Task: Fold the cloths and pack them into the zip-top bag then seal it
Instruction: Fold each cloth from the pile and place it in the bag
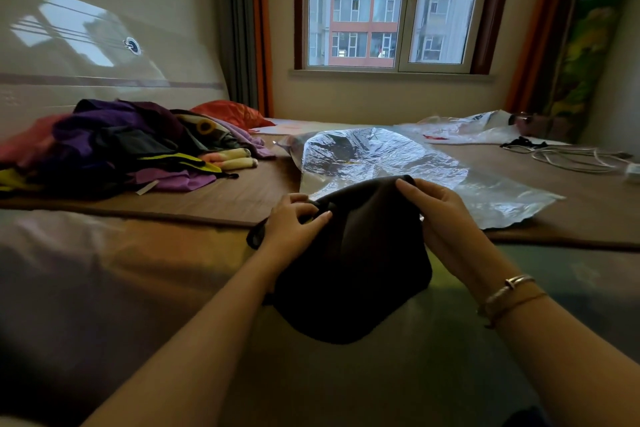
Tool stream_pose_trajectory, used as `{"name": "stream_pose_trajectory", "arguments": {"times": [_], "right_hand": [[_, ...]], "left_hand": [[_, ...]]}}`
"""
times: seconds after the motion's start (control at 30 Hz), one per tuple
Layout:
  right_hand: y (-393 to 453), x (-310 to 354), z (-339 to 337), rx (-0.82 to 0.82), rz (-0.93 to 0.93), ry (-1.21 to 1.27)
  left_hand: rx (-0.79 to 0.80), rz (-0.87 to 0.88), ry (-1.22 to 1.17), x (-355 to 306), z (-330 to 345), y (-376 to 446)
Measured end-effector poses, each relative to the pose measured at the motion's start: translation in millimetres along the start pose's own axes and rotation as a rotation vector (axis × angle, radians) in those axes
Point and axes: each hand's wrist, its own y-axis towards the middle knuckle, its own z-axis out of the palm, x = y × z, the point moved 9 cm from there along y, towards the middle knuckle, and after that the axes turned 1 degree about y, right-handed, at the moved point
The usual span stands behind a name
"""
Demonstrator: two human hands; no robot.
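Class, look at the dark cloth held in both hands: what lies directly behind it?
Behind the dark cloth lies the clear plastic bag, flat on the bed. The cloth and the right hand hide the bag's near edge, so its opening cannot be seen.

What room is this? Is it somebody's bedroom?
Probably a bedroom at home. A wide bed with a brown mat fills the view, clothes lie heaped on it, and a curtained window looks out at apartment buildings.
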Motion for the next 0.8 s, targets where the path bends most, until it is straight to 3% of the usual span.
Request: {"name": "stream_pose_trajectory", "arguments": {"times": [0.13,0.2,0.33,0.53,0.8], "right_hand": [[-3.4,8.6,1.5,0.033,-0.025,0.073],[-4.6,9.1,-2.4,0.027,-0.027,0.065],[-7.6,12.7,-16.5,-0.043,-0.046,0.049],[-14.3,50.3,-48.9,-0.159,-0.219,0.167],[-22.7,63.7,-50.6,-0.106,-0.240,0.152]], "left_hand": [[0.217,-0.059,-0.230,-13.9,21.1,-10.5],[0.220,-0.054,-0.237,-22.5,21.3,-15.5],[0.022,-0.045,-0.415,-36.1,-5.6,-20.3],[-0.319,-0.103,-0.849,-27.1,-75.5,-24.2],[-0.333,-0.084,-1.075,-34.7,-100.5,-28.2]]}}
